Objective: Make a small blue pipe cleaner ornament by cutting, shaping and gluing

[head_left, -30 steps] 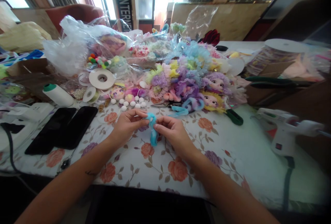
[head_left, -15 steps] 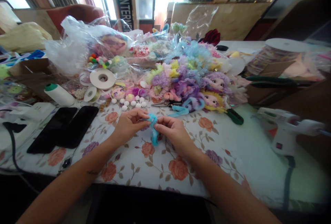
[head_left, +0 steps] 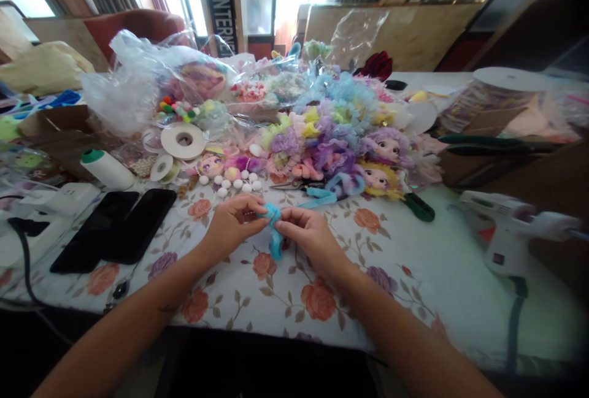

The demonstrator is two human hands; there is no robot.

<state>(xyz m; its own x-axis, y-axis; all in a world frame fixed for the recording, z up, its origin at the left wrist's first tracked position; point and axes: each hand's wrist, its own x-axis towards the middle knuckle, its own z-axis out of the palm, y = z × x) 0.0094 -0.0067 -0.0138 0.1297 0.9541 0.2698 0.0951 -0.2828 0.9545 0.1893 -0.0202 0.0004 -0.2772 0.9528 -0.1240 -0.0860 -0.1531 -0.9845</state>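
Between my two hands is a light-blue fuzzy strip (head_left: 275, 243), looped or twisted at its top, with an end hanging down over the flowered tablecloth (head_left: 221, 300). My left hand (head_left: 235, 220) pinches its upper left side between thumb and fingers. From the right, my right hand (head_left: 306, 229) pinches the same strip with thumb and forefinger. Just behind my hands lie a small pair of scissors (head_left: 291, 187) and another blue fuzzy strip (head_left: 322, 195). The exact form of the loop is partly hidden by my fingertips.
Doll heads (head_left: 380, 178), ruffled fabric pieces (head_left: 329, 146) and plastic bags (head_left: 133, 73) are heaped at the back. Two black phones (head_left: 145, 226), a thread cone (head_left: 107, 169) and a ribbon roll (head_left: 183, 141) lie left. A white glue gun (head_left: 506, 232) stands at right.
Almost nothing differs. My fingers have shifted slightly on the blue fuzzy strip, and both hands keep their pinch on it.
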